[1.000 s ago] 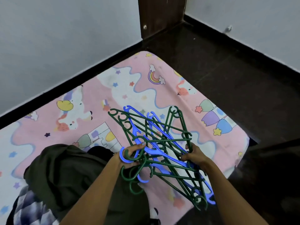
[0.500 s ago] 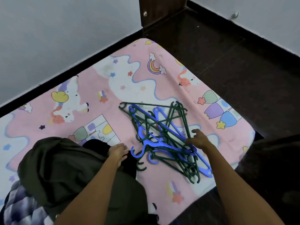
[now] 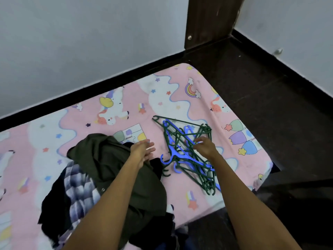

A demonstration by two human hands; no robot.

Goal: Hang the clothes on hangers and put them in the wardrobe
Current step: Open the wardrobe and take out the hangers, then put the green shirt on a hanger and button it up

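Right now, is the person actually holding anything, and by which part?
The left hand holds nothing, fingers straight above the clothes. The right hand is on the hanger pile; a grip cannot be told.

We are in a home, in what looks like a bedroom. A low mattress (image 3: 180, 91) lies on the dark floor (image 3: 270, 91), pushed against a plain grey-white wall (image 3: 81, 42), and it wears a pink children's sheet printed with unicorns, rainbows, stars and clouds. On it we see a heap of clothes (image 3: 108, 177), among them an olive garment and a checked one, and beside the heap a tangle of green and blue plastic hangers (image 3: 187, 152). A dark wooden door frame or post (image 3: 209, 20) stands in the corner, with black skirting along the walls.
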